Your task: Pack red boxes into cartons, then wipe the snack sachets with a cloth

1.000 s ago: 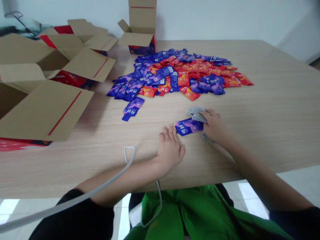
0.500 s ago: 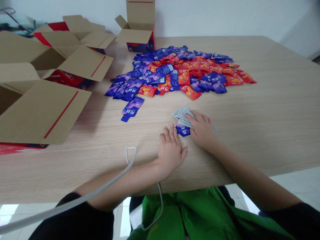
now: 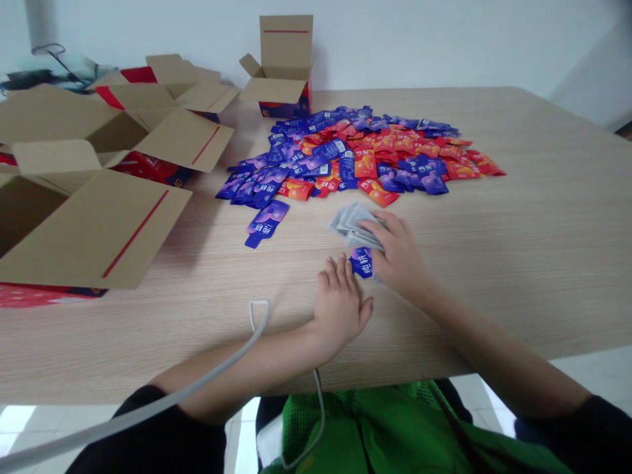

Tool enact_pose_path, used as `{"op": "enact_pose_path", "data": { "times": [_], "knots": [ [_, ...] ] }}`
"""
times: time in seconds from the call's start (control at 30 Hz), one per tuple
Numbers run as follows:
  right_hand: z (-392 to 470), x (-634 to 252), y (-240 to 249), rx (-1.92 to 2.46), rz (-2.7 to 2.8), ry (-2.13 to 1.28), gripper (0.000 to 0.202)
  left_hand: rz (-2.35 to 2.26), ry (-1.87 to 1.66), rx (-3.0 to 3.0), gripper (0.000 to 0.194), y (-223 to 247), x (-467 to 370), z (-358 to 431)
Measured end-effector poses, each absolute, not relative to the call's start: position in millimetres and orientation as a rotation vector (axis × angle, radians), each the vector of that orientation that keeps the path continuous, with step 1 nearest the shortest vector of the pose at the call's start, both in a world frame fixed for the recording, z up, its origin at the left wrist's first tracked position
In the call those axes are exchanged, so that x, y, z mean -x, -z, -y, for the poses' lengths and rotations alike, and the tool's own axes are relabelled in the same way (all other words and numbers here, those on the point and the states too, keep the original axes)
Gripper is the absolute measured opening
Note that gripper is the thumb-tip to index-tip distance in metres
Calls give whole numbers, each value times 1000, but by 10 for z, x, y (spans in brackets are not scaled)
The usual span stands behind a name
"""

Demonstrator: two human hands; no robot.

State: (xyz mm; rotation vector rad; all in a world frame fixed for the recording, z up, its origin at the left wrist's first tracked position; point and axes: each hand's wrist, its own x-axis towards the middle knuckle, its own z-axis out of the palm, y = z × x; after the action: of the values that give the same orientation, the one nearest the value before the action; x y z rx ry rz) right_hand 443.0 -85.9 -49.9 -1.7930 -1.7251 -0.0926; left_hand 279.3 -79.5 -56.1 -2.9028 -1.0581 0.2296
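Note:
My right hand (image 3: pixel 401 255) is closed round a folded grey cloth (image 3: pixel 354 224), whose left part fans out past the fingers. Just below the cloth lies a blue and purple packet (image 3: pixel 362 262), partly covered by that hand. My left hand (image 3: pixel 340 299) rests on the table with fingers spread, its fingertips at the packet's left edge. Another purple packet (image 3: pixel 267 222) lies alone to the left. Farther back is a pile of blue packets (image 3: pixel 326 137) and red-orange packets (image 3: pixel 365 162).
Open cardboard boxes (image 3: pixel 162 141) stand at the left, one with a wide flap (image 3: pixel 103 230) over the table (image 3: pixel 518 263). One more open box (image 3: pixel 284 99) is at the back wall. A white cable (image 3: pixel 197 382) crosses my left forearm.
The grey cloth has shifted slightly left and spread at its far end, and more of the packet under it shows. The whole view has moved a little. My left hand stays in place.

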Motion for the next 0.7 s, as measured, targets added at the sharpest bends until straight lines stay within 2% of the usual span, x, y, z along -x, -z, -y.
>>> {"op": "enact_pose_path", "data": {
  "times": [0.23, 0.53, 0.7],
  "knots": [
    [772, -4248, 749, 1957, 1993, 40, 47, 1051, -260, 2923, 78, 527, -2798, 790],
    [1103, -4909, 885, 2366, 1606, 222, 54, 1055, -274, 2918, 82, 544, -2794, 800],
    [1103, -5025, 907, 2304, 1614, 212, 54, 1088, -256, 2895, 82, 547, -2802, 810]
  ]
}}
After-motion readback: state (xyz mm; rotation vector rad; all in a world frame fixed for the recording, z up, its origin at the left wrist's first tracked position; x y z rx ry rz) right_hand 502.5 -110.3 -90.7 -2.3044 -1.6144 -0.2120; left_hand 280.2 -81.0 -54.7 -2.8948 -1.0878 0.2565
